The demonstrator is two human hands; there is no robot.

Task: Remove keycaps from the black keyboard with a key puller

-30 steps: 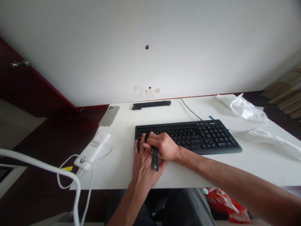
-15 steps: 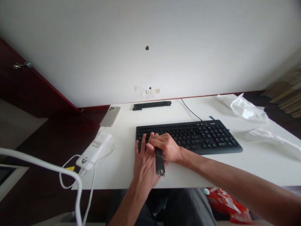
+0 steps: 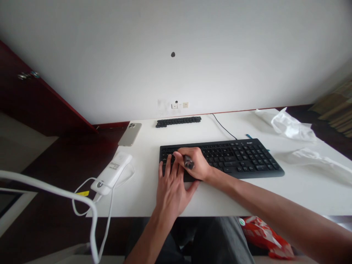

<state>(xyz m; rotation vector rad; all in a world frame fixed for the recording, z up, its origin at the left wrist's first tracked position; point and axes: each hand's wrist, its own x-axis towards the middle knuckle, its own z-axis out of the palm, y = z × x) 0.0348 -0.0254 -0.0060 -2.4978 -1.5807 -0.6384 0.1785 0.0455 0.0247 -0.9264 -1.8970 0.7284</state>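
A black keyboard [image 3: 239, 161] lies on the white desk. My left hand [image 3: 173, 192] rests on its left end, fingers spread flat over the keys and the thumb out on the desk. Right beside those fingers, my right hand [image 3: 196, 163] is closed around a short dark stick-like tool [image 3: 189, 162]. The tool's upper end points up towards me, and its lower end is hidden by my hand, so its kind is unclear. Several loose black keycaps [image 3: 178, 121] stand in rows at the back of the desk.
On the left are a phone [image 3: 130, 134] and a white power strip [image 3: 112, 172] with a looping cable [image 3: 95, 223]. Crumpled white plastic bags [image 3: 294, 126] lie on the right. A thin blue item [image 3: 249, 136] sits behind the keyboard. Below the desk is a red bag [image 3: 264, 234].
The tool has tipped from lying back towards me to standing more upright. My right hand has turned with it, and my left thumb has come into view, spread out on the desk.
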